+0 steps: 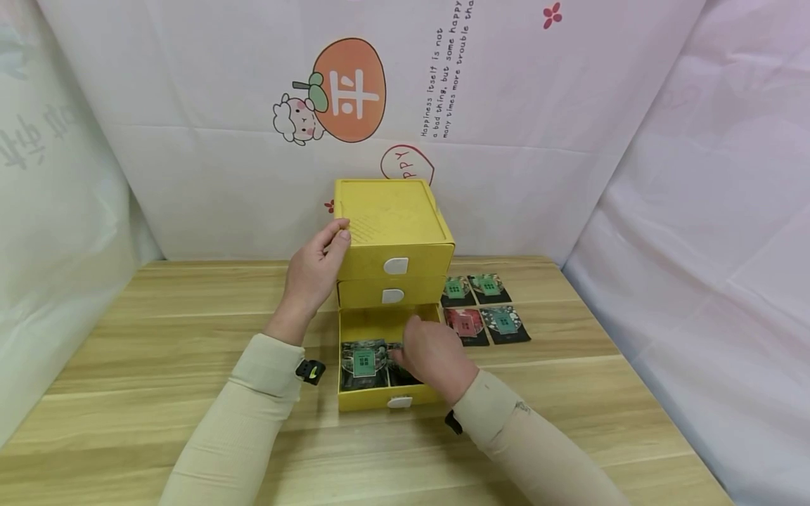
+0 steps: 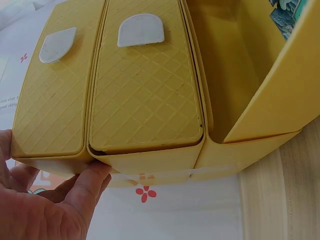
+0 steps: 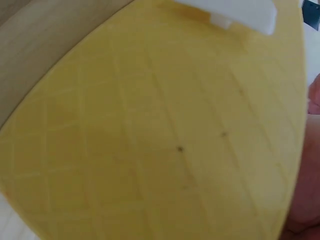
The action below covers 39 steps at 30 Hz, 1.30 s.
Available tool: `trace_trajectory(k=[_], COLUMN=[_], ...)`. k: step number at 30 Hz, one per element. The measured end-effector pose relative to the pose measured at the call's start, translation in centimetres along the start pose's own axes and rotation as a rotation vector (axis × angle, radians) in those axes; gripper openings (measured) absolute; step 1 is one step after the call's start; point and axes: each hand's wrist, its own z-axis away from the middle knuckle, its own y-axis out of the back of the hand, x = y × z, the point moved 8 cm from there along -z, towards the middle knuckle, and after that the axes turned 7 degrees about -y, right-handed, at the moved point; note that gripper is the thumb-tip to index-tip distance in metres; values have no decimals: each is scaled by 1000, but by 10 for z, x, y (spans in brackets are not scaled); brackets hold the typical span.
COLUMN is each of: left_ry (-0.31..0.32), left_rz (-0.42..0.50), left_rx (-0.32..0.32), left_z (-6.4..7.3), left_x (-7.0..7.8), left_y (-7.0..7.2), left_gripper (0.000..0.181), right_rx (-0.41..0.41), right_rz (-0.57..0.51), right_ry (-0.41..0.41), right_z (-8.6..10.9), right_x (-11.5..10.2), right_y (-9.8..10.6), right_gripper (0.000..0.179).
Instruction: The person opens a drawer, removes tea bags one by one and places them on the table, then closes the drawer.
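A yellow three-drawer storage box (image 1: 392, 211) stands on the table, its bottom drawer (image 1: 387, 398) pulled out and its upper two closed. My left hand (image 1: 314, 270) grips the box's top left edge. In the left wrist view, the fingers (image 2: 89, 187) of that hand lie against the side of the box. My right hand (image 1: 438, 355) reaches down into the bottom drawer. A dark packet with a green label (image 1: 363, 363) lies there, and a second dark packet (image 1: 402, 378) is partly under that hand. In the right wrist view, the yellow drawer front (image 3: 150, 130) hides the fingertips.
Several flat packets (image 1: 504, 323) lie in two rows on the wooden table (image 1: 209, 309), to the right of the box. White tabs (image 1: 396, 266) stick out from the drawer fronts. A printed white cloth (image 1: 506, 176) hangs behind and at both sides.
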Motion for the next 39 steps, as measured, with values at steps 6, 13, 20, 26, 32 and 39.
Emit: trace_trajectory(k=[6, 13, 20, 26, 32, 39], left_ry=[-1, -2, -8, -10, -12, -11], left_rz=[4, 4, 1, 2, 1, 2], left_rx=[-1, -2, 0, 3, 0, 4], left_z=[-1, -2, -2, -2, -2, -1], left_x=[0, -1, -1, 0, 0, 0], left_y=[0, 0, 0, 1, 0, 1], left_gripper=[55, 55, 55, 55, 55, 54], right_rx=[-59, -102, -111, -107, -88, -50], right_rz=[15, 18, 8, 19, 27, 16], right_ry=[-9, -37, -40, -65, -77, -59], right_z=[-6, -12, -14, -14, -12, -10], right_x=[3, 5, 4, 6, 7, 7], right_y=[-13, -23, -27, -27, -26, -21], right_gripper=[64, 45, 48, 47, 44, 44])
